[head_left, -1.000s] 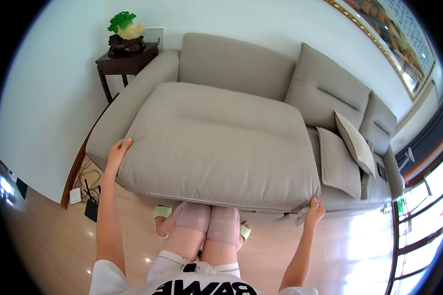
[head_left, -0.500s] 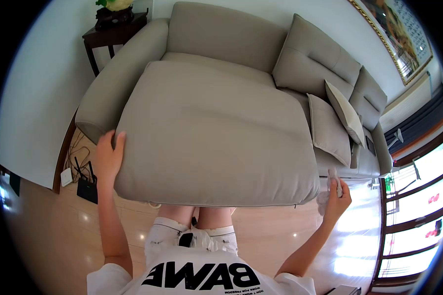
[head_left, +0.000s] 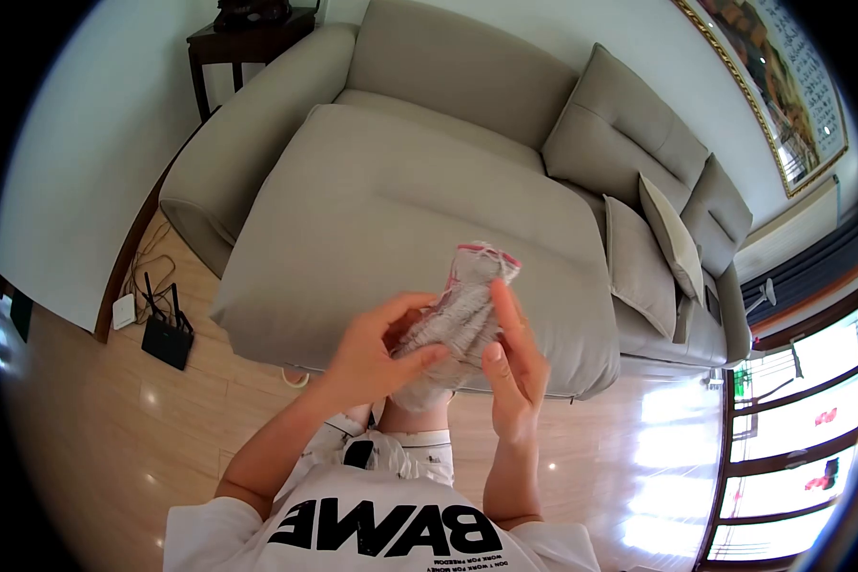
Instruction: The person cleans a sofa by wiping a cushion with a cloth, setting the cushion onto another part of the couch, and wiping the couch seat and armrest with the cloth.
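A crumpled grey-white cleaning cloth [head_left: 448,319] with a pink edge is held up in front of me, over the front of the seat cushion [head_left: 381,210]. My left hand [head_left: 377,348] grips it from the left, thumb across its near side and fingers partly behind it. On the other side, my right hand [head_left: 517,372] lies against the cloth's right edge, index finger stretched upward and thumb apart. Its remaining fingers are partly hidden. The cloth's lower end hangs loosely below my left thumb.
The beige sofa [head_left: 458,62] has upright back cushions [head_left: 624,119] and throw pillows [head_left: 639,267] at the right. A black router [head_left: 169,338] and cables lie on the floor at left. A dark side table [head_left: 248,43] stands behind the armrest; windows [head_left: 791,410] are at right.
Both hands have come together in front of me. My left hand has left the cushion's left side and taken hold of the cloth, which my right hand brought in from the right.
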Tool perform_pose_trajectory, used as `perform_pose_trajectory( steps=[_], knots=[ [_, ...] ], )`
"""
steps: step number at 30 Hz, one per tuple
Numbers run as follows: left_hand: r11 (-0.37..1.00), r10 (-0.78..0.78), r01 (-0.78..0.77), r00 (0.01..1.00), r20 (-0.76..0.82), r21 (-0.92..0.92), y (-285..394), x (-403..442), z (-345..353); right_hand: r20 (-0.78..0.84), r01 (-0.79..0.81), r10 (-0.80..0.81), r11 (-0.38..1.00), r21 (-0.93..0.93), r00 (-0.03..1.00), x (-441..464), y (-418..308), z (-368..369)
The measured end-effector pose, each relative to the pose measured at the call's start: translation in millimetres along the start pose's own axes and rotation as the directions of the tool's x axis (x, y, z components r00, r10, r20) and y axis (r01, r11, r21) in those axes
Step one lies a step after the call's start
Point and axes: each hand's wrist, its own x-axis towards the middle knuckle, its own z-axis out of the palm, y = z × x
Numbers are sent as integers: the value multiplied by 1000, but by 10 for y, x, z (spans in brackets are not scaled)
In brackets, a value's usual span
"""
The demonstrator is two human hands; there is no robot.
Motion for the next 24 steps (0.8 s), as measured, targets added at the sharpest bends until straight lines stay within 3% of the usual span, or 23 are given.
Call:
perform_pose_trajectory(
  steps=[3, 5, 6, 8, 9, 11, 14, 17, 19, 21, 24],
  knots=[
    [993, -4, 3, 1000, -7, -120, 143, -76, -81, -84, 155, -193, 929, -336, 978, -73, -58, -22],
    [971, 25, -18, 999, 28, -240, 248, -132, -112, -31, 268, -352, 764, -587, 936, -50, -154, -24],
    [991, 51, -55, 998, -40, -120, 266, -119, -149, 11, 312, -422, 652, -691, 907, -30, -176, -18],
    [986, 118, -97, 980, -160, 132, 309, -55, -283, 65, 256, -362, 511, -820, 930, 163, -116, 107],
    [929, 128, -28, 960, -248, 370, 277, -2, -388, 86, 230, -327, 432, -872, 941, 217, -77, 153],
    [649, 217, 171, 892, -396, 742, 138, 102, -637, 39, 163, -249, 501, -850, 968, 184, 261, 128],
    [228, 668, 195, 682, -298, 954, 68, 32, -837, 36, 153, -221, 538, -829, 975, 213, 691, 67],
    [347, 580, 36, 777, -245, 937, 152, 46, -522, 35, 116, -157, 549, -828, 987, 258, 877, 34],
    [386, 579, -240, 815, -31, 891, -222, 213, -261, 2, 75, -122, 596, -800, 993, 359, 970, 48],
    [191, 392, -214, 911, 125, 958, -344, 359, -17, -44, 17, -71, 690, -724, 996, 439, 1097, 117],
    [248, 341, -186, 936, 94, 951, -615, 448, -209, -33, 53, -118, 654, -755, 992, 491, 1317, 61]
  ],
)
